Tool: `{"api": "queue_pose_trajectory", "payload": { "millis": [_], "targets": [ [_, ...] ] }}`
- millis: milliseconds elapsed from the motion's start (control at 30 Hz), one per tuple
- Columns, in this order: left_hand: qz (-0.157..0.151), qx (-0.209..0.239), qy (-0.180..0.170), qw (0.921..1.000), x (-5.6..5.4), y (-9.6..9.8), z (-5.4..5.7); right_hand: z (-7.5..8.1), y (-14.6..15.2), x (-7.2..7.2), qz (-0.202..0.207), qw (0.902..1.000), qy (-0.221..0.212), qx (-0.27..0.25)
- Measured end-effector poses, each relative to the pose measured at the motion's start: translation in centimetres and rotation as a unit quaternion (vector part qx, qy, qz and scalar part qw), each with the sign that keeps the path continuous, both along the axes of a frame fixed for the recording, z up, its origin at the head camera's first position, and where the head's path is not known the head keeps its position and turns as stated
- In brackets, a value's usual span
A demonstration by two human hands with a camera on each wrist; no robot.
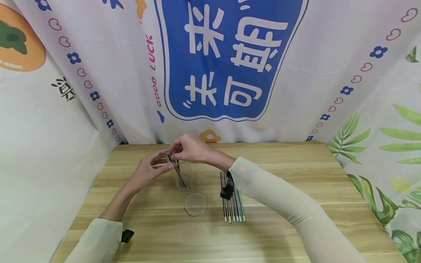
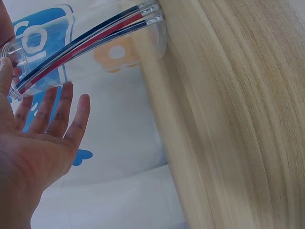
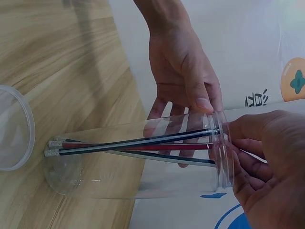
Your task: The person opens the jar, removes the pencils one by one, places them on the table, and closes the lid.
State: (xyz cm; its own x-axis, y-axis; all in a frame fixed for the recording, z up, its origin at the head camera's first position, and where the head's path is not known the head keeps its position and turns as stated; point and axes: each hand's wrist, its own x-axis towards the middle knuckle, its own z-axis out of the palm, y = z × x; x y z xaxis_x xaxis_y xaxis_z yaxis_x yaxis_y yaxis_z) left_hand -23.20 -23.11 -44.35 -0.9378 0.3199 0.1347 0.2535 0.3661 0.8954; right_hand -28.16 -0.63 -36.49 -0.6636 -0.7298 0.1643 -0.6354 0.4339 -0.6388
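Note:
A clear plastic jar (image 3: 114, 181) stands on the table with its lid off. Inside lean dark striped pencils and a red pencil (image 3: 186, 146), eraser ends down. My left hand (image 1: 149, 170) holds the jar near its rim, thumb on one side and fingers behind, as the right wrist view shows. At the jar's mouth, my right hand (image 1: 192, 149) has curled fingertips pinching the upper end of a pencil (image 1: 178, 168); the exact contact is partly hidden. In the left wrist view, pencil eraser ends (image 2: 151, 12) rest near the jar's bottom.
A round clear lid (image 1: 195, 204) lies flat in front of the jar. Several pencils (image 1: 234, 208) lie side by side to its right, partly under my right forearm. A printed curtain (image 1: 138, 91) hangs behind the wooden table (image 1: 158, 233).

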Motion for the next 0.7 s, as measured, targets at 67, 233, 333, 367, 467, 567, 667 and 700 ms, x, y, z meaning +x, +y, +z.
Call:
{"api": "queue_pose_trajectory", "payload": {
  "millis": [67, 233, 333, 367, 467, 567, 667, 700],
  "targets": [
    [0.001, 0.000, 0.000, 1.0000, 0.00, -0.04, -0.05, -0.11, -0.19, 0.00, -0.005, 0.9999, 0.014, 0.009],
    [0.002, -0.002, 0.001, 1.0000, -0.02, -0.07, -0.11, -0.32, -0.64, 0.09, -0.010, 0.9983, 0.047, 0.034],
    [0.001, -0.001, 0.002, 1.0000, -0.06, -0.07, -0.09, -0.39, -0.81, 0.16, -0.008, 0.9978, 0.052, 0.041],
    [0.001, 0.000, 0.002, 1.0000, -0.06, -0.07, -0.08, -0.38, -0.84, 0.20, -0.007, 0.9978, 0.051, 0.042],
    [0.000, 0.003, 0.003, 1.0000, -0.06, -0.07, -0.06, -0.47, -0.95, 0.23, -0.005, 0.9980, 0.045, 0.043],
    [-0.002, 0.005, 0.004, 1.0000, -0.07, -0.08, -0.08, -0.54, -1.00, 0.25, -0.006, 0.9982, 0.042, 0.043],
    [-0.003, 0.006, 0.006, 1.0000, -0.10, -0.09, -0.12, -0.63, -1.06, 0.23, -0.007, 0.9983, 0.042, 0.040],
    [-0.003, 0.006, 0.006, 1.0000, -0.11, -0.09, -0.13, -0.66, -1.07, 0.22, -0.007, 0.9984, 0.042, 0.038]
  ]
}}
